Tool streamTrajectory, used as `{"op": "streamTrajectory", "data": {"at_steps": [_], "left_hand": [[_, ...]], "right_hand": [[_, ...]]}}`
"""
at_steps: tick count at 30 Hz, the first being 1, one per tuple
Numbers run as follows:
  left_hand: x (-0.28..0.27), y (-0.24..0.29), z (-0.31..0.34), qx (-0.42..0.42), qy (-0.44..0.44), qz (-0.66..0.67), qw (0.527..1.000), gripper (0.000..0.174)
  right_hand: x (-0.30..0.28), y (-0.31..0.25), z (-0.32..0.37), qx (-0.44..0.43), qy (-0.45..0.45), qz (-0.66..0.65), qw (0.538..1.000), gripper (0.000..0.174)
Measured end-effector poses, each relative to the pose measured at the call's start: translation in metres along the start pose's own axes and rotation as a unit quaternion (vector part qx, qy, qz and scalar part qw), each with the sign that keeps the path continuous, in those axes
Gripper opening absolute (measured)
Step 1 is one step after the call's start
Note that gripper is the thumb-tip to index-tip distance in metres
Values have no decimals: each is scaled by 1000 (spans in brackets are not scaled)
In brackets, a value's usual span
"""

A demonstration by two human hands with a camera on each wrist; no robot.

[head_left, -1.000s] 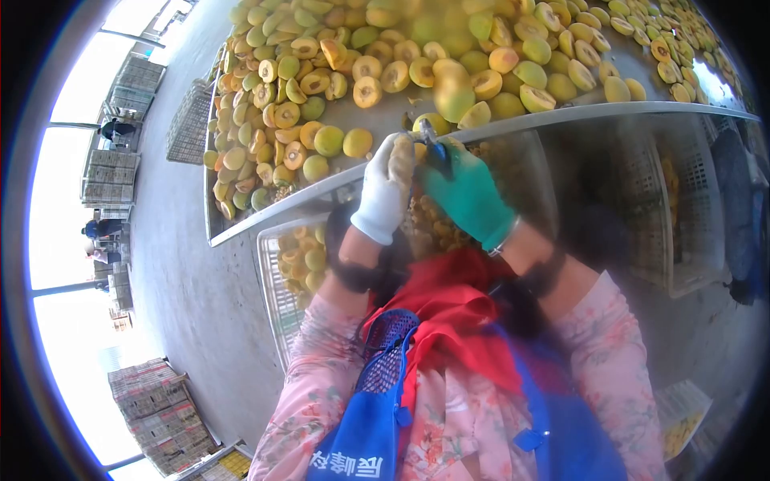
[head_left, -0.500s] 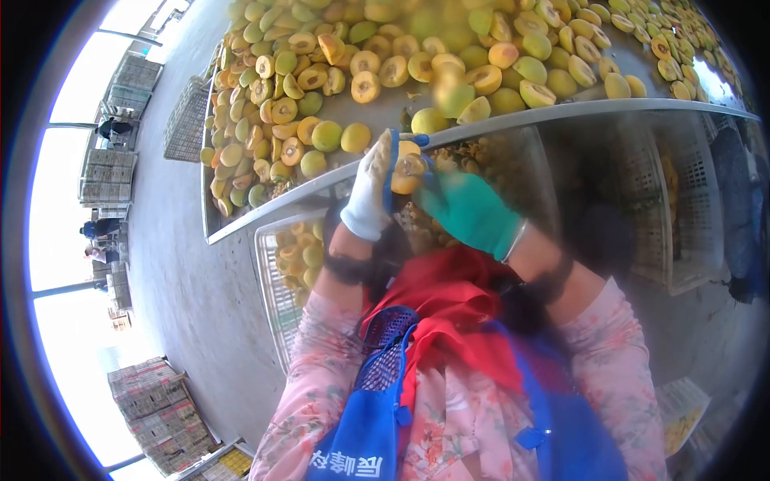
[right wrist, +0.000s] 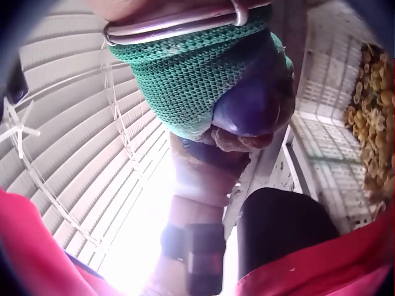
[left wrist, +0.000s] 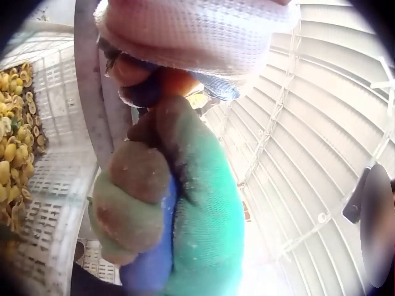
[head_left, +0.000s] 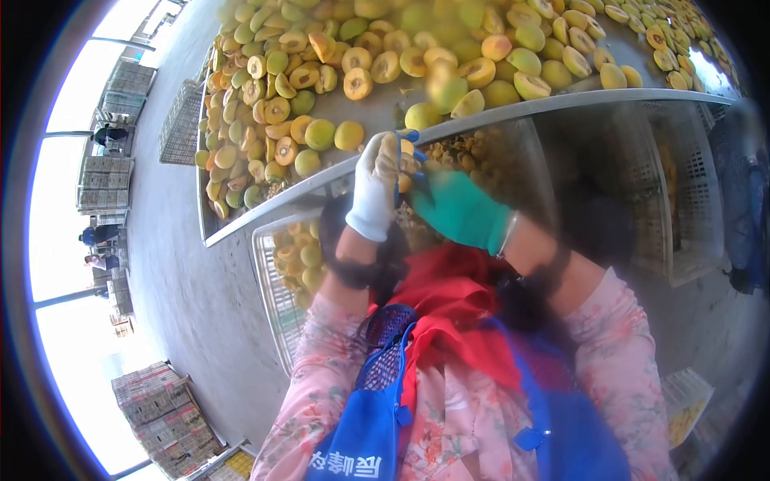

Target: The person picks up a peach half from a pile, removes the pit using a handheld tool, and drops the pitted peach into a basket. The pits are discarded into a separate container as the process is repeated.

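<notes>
My left hand [head_left: 374, 188], in a white glove with blue on the finger side, holds a yellow-orange peach [head_left: 406, 164] just off the table's near edge. In the left wrist view, orange flesh of the peach [left wrist: 176, 81] shows between the gloved fingers. Close against it is my right hand [head_left: 461, 210] in a green glove, fingers curled round a blue-handled tool [left wrist: 148, 262]. The tool's working end is hidden at the fruit. From the right wrist view, the rounded handle end pokes out of the green glove [right wrist: 185, 92].
Halved and whole peaches [head_left: 357, 84] cover much of the metal-rimmed table [head_left: 313, 188] ahead. Below its edge stand a white crate of fruit [head_left: 269, 280] at left and tall crates [head_left: 690, 208] at right. Stacked crates [head_left: 164, 409] stand farther off on the floor.
A second ago the tool's metal tip showed between the hands. Half a second ago the peach's cut face showed against a flatter left hand; now the left fingers curl round it and cover more.
</notes>
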State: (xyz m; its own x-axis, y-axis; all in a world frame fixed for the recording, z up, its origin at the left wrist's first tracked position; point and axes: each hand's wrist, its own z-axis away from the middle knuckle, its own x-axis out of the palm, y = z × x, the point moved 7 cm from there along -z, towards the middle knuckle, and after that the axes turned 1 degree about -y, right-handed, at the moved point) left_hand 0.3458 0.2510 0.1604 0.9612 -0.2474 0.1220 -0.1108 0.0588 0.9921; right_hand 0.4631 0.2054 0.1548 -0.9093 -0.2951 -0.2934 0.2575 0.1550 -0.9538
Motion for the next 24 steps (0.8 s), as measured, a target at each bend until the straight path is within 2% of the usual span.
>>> {"op": "streamTrajectory", "data": {"at_steps": [1, 5, 11, 14, 17, 20, 24], "left_hand": [[1, -1, 0, 2, 6, 15, 1000, 51], [7, 16, 10, 60, 42, -32, 997, 54], [11, 13, 6, 65, -32, 15, 997, 67], [12, 13, 8, 42, -68, 38, 996, 68], [14, 15, 7, 37, -104, 56, 992, 68], [16, 16, 6, 43, -137, 53, 988, 70], [19, 14, 6, 44, -124, 63, 989, 73]], "right_hand": [[-6, -20, 4, 50, -40, -84, 994, 24], [3, -22, 14, 189, -138, -302, 924, 25], [5, -30, 24, 242, -184, -453, 838, 20], [20, -26, 29, 265, -212, -589, 734, 19], [20, -25, 29, 275, -204, -585, 735, 19], [21, -34, 33, 280, -265, -604, 698, 19], [16, -30, 35, 273, -248, -569, 735, 19]]}}
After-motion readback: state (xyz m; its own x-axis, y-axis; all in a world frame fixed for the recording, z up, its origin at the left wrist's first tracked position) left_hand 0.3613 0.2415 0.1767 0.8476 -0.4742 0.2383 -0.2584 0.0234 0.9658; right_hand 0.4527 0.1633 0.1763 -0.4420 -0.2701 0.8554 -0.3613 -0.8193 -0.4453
